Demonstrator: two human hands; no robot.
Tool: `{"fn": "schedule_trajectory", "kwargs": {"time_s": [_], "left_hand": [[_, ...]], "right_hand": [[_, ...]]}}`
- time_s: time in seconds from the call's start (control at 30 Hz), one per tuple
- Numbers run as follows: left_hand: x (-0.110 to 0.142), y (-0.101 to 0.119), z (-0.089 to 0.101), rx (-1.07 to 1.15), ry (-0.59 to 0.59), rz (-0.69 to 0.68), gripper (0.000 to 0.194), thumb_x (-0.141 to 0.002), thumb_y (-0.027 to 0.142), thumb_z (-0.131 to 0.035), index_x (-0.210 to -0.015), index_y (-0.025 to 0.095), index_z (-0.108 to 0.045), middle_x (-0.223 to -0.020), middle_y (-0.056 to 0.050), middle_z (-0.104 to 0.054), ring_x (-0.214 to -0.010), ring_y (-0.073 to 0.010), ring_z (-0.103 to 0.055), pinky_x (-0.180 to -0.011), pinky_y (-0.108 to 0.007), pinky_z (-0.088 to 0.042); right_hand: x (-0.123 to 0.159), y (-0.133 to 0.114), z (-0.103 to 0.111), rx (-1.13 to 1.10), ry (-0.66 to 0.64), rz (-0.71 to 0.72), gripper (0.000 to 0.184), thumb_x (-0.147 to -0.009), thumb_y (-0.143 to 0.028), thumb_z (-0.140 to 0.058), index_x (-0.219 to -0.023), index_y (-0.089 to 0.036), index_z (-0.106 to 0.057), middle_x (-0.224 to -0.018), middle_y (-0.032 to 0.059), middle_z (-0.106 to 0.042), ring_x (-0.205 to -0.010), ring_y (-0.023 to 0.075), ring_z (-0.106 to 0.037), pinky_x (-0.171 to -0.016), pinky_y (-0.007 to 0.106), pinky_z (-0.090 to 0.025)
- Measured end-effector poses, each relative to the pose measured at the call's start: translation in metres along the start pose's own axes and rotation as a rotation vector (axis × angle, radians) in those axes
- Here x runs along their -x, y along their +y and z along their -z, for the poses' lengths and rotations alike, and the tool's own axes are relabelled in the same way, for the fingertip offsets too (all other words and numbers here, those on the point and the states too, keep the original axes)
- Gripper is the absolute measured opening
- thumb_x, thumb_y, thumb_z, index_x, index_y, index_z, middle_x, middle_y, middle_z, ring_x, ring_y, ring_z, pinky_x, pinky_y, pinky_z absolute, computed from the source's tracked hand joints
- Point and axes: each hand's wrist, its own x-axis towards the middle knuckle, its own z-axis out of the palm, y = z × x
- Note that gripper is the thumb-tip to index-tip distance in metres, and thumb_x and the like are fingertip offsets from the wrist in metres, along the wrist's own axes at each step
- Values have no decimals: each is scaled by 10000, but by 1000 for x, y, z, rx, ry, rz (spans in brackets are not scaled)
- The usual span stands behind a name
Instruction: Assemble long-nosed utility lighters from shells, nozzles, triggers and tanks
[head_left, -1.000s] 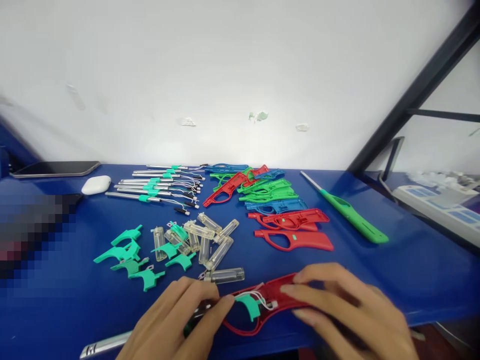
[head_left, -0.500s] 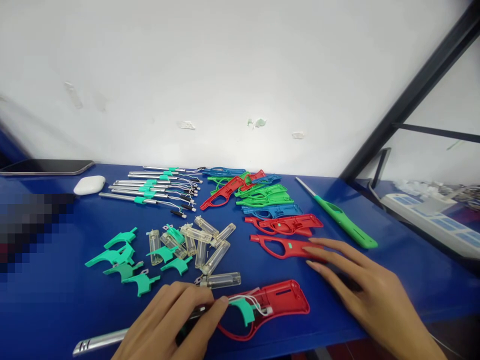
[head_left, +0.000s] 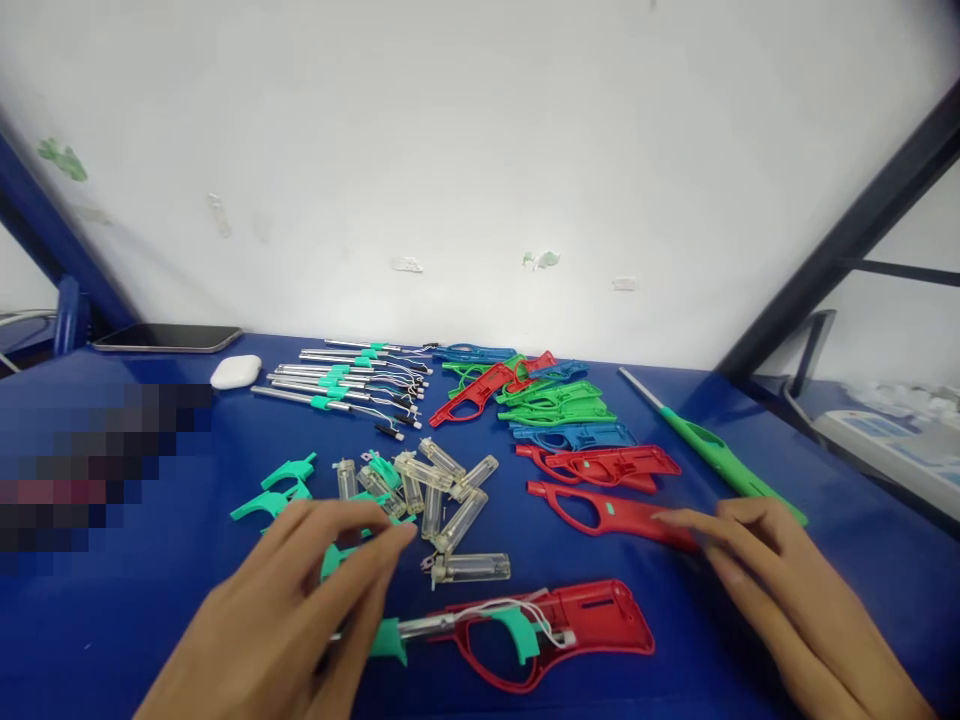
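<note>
A half-built red lighter shell [head_left: 600,618] lies near the front edge of the blue table [head_left: 750,420], with a teal trigger [head_left: 517,632], white wires and a metal tube [head_left: 424,626] set in it. My left hand [head_left: 300,610] hovers just above and to the left of it, fingers stretched over the teal triggers [head_left: 274,492] and holding nothing. My right hand [head_left: 787,590] lies flat on the table, fingers extended. Its fingertips touch the end of a loose red shell half [head_left: 600,510].
Clear gas tanks [head_left: 446,490] lie scattered mid-table. Behind them are metal tubes with wires [head_left: 337,378] and a pile of red, green and blue shells [head_left: 551,402]. A finished green lighter [head_left: 712,455] lies right. A white earbud case [head_left: 235,372] and phone [head_left: 165,338] sit back left.
My left hand has let go of the red assembly and lifted toward the teal triggers. My right hand moved from that assembly onto the loose red shell half. The view shifted slightly.
</note>
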Motion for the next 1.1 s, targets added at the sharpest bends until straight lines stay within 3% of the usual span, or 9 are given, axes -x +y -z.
{"fn": "schedule_trajectory", "kwargs": {"time_s": [0.13,0.2,0.3,0.63,0.8,0.87,0.97,1.0,1.1], "left_hand": [[-17,-23,6,-44,-78,49,262,-1181,192,-502,-1359,286,-670,-1267,-33,-665,-1147,-218,-622,-951,-338,-536],[-29,-32,2,-54,-127,20,272,-1177,187,-482,-1333,261,-692,-1264,-70,-665,-1153,-257,-612,-868,-364,-560],[-46,-43,-7,-125,-179,-69,357,-1148,152,-445,-1353,220,-729,-1298,-130,-674,-1186,-318,-612,-919,-458,-595],[-67,-52,-29,-207,-307,-156,181,-1051,101,-656,-1090,213,-792,-1265,-122,-737,-1151,-312,-655,-972,-444,-550],[-68,-45,-9,-173,-222,-146,181,-1164,193,-535,-1157,209,-714,-1088,-57,-757,-995,-262,-711,-889,-391,-535],[-71,-42,8,-157,-155,-119,220,-1203,256,-477,-1203,218,-694,-1088,-44,-745,-929,-238,-722,-824,-367,-530],[-80,-39,35,-71,-11,-42,205,-1207,337,-516,-1249,261,-701,-1134,-7,-734,-925,-185,-745,-796,-315,-524],[-83,-38,43,-25,27,-9,178,-1190,353,-562,-1238,286,-719,-1135,16,-739,-937,-166,-752,-812,-295,-526],[-90,-34,63,82,111,101,112,-1112,365,-684,-1146,344,-788,-1105,71,-773,-949,-141,-751,-857,-257,-532]], "right_hand": [[-3,25,-9,12,86,84,272,-1140,-430,-541,-1340,-407,-723,-1343,49,-647,-1252,284,-706,-1048,457,-581],[-3,34,-12,64,131,92,259,-1127,-445,-562,-1318,-392,-728,-1379,58,-635,-1319,326,-671,-1093,521,-543],[-1,38,-12,106,182,73,259,-1125,-464,-565,-1306,-372,-725,-1400,70,-631,-1336,372,-645,-1123,598,-495],[2,25,-10,140,309,97,187,-1105,-344,-630,-1256,-374,-737,-1352,95,-670,-1264,400,-668,-1158,693,-486],[-11,-3,-11,52,404,217,271,-1044,-264,-678,-1226,-444,-766,-1160,48,-747,-1181,391,-713,-1105,637,-531],[-25,-26,-6,24,310,282,341,-1053,-229,-672,-1301,-452,-743,-1151,27,-776,-1174,359,-708,-1161,609,-495],[-58,-68,2,94,108,578,397,-1086,-183,-624,-1427,-379,-678,-1163,-10,-838,-1095,277,-748,-1176,490,-433],[-71,-81,2,114,36,698,358,-1099,-183,-613,-1408,-348,-688,-1154,-11,-843,-1062,254,-751,-1132,449,-438],[-110,-111,-5,98,-187,782,334,-1085,-59,-566,-1251,-287,-744,-1117,6,-814,-1020,231,-718,-1096,453,-443]]}}
